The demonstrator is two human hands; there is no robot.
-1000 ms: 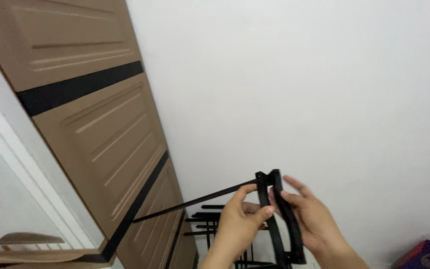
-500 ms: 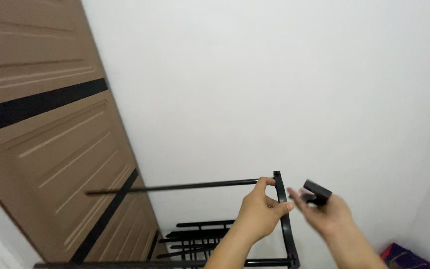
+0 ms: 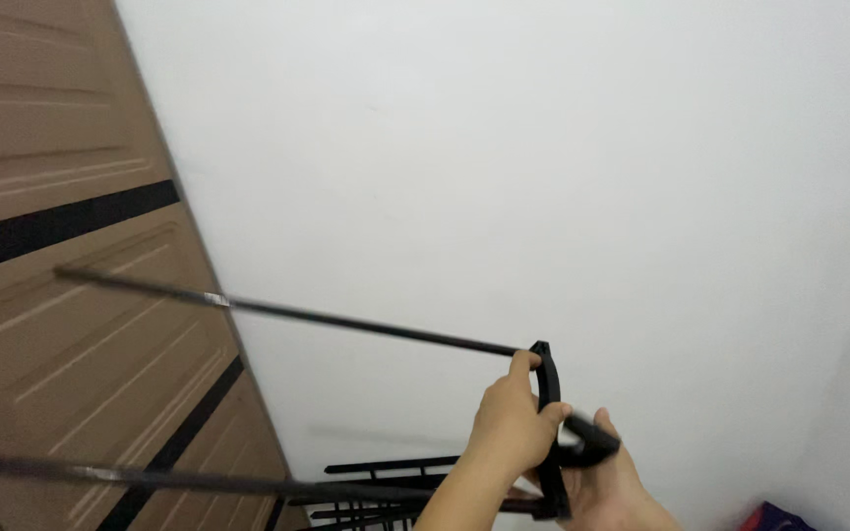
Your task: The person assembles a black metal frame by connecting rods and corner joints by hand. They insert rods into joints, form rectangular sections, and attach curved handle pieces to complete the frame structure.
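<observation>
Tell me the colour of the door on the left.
Brown door with black horizontal bands, seen in the head view.

Lower rod [image 3: 150,479] blurred, edge-cropped

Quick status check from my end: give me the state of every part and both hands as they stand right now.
Left hand: closed around the black side bracket.
Right hand: palm up below the bracket, holding a small black piece.
Black side bracket: upright, curved, gripped.
Upper rod: seated in the bracket's top, running leftward, far end free.
Lower rod: blurred, reaching toward the bracket's bottom.
Small black piece: loose in the right hand.
Black rack: low, behind the hands.
</observation>
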